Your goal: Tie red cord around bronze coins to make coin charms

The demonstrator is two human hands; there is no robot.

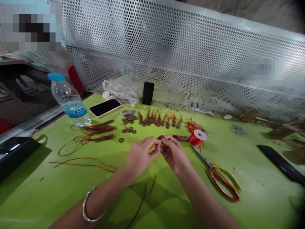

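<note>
My left hand (143, 154) and my right hand (173, 152) meet above the middle of the green table. Between their fingertips is a round bronze coin (161, 137) with red cord at it; both hands are pinched closed on it. Just beyond lie loose holed coins (128, 129) and a small coin pile (128, 117). A row of coin strings tied with red cord (157, 120) stretches behind my hands. To the left are longer corded coin strings (102, 128). Which fingers hold the cord is hard to make out.
Scissors (212, 167) with red and yellow handles lie to the right, beside a red thread spool (197, 137). A water bottle (69, 101), a white-edged phone (105, 107) and an upright phone (148, 93) stand or lie farther back. A perforated metal panel (190, 76) borders the table.
</note>
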